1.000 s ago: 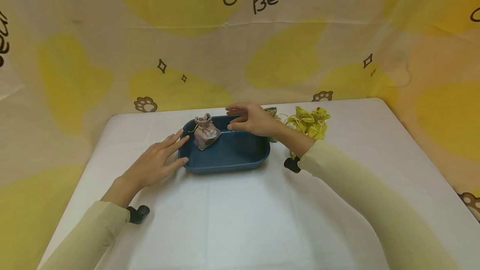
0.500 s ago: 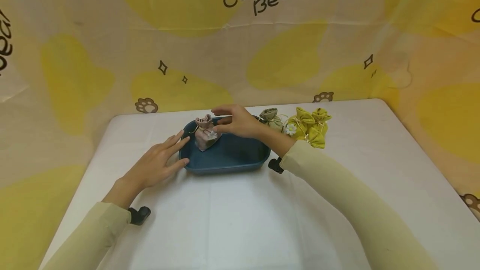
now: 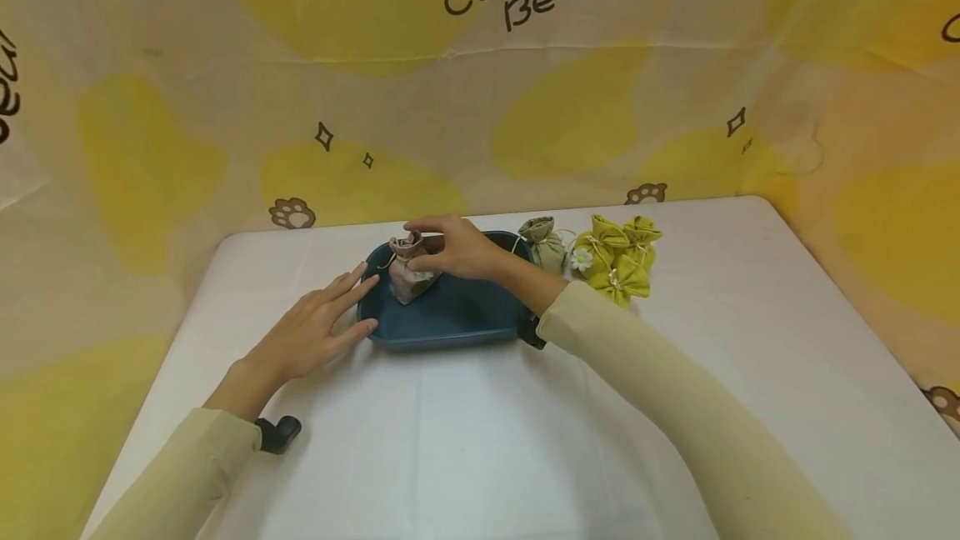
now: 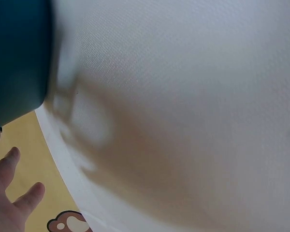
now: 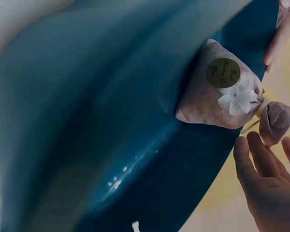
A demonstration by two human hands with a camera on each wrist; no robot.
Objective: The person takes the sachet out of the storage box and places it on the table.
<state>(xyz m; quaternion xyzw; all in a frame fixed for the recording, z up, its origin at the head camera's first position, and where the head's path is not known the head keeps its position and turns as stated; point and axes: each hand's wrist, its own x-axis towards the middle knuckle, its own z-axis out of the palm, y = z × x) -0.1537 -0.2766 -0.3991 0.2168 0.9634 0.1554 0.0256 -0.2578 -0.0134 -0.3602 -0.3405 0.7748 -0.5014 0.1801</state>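
Note:
A dusty-pink drawstring pouch (image 3: 406, 277) with a white flower leans at the left end of a blue oblong tray (image 3: 450, 338). In the right wrist view the pouch (image 5: 220, 92) also shows a round sticker. My right hand (image 3: 468, 252) reaches over the tray from the right, its fingers spread around the gathered neck of the pouch. Its fingertips are right beside the neck; I see no firm pinch. My left hand (image 3: 311, 327) lies at the tray's left end with fingers spread and fingertips at the rim. Only fingers of the left hand (image 4: 9, 193) show in the left wrist view.
To the right of the tray stands a grey-green pouch (image 3: 546, 247). Beyond it sit several yellow pouches (image 3: 618, 265), close together, with a white flower by them. A white cloth (image 3: 450, 440) covers the table, and a patterned yellow backdrop (image 3: 420, 107) rises behind.
My right hand has moved left across the tray to the pink pouch's neck, uncovering the grey-green pouch. The left hand and the tray have stayed in place.

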